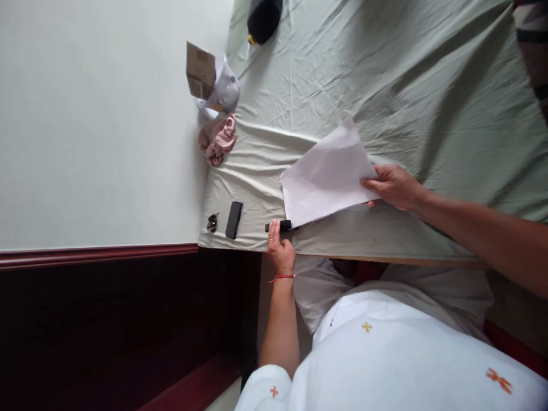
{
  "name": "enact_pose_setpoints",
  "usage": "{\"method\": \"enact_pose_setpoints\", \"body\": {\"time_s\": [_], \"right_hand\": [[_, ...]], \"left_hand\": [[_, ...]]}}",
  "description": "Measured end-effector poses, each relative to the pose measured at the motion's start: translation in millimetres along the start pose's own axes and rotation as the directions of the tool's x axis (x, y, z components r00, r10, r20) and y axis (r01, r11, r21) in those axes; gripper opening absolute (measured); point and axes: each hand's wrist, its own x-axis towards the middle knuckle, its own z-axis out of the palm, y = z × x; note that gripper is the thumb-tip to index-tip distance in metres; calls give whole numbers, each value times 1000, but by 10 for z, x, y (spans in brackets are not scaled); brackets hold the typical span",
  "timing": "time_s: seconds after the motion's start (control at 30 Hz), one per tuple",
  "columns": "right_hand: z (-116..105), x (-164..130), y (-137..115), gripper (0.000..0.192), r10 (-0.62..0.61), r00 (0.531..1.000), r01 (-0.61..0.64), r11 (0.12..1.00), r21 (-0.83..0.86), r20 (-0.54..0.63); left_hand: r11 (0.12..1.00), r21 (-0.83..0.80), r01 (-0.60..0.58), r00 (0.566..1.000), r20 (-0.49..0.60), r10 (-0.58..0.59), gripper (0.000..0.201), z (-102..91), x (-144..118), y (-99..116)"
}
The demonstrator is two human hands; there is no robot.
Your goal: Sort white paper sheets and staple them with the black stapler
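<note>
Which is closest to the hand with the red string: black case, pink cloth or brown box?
1. Black case, just left of the left hand.
2. Pink cloth, farther back.
3. Brown box, farthest back.

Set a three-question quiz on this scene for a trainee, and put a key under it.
1. True or false: the right hand grips the white paper sheet by its edge.
2. What does the left hand hold? A) pink cloth B) small black object C) cardboard box
3. Fill in: the red thread sits on the ____ wrist.
Key: 1 true; 2 B, the small black object at the sheet's corner; 3 left.
</note>
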Motion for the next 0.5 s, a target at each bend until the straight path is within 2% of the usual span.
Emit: {"method": "enact_pose_setpoints", "body": {"time_s": [0.13, 0.23, 0.3, 0.5], "right_hand": [[-14, -23, -6, 12, -25, 1000, 24, 996, -84, -12], [-38, -39, -17, 14, -57, 997, 44, 968, -248, -49], [-50, -32, -1, 15, -60, 998, 47, 956, -291, -37], [-34, 31, 100, 8, -112, 993, 103, 979, -175, -44]], "left_hand": [[999, 40, 27, 999, 27, -28, 88, 72, -60, 37], [998, 60, 4, 998, 61, -8, 87, 49, -47, 46], [998, 64, -11, 999, 52, 8, 84, 33, -24, 40], [999, -18, 38, 998, -47, -38, 79, 177, -9, 68]]}}
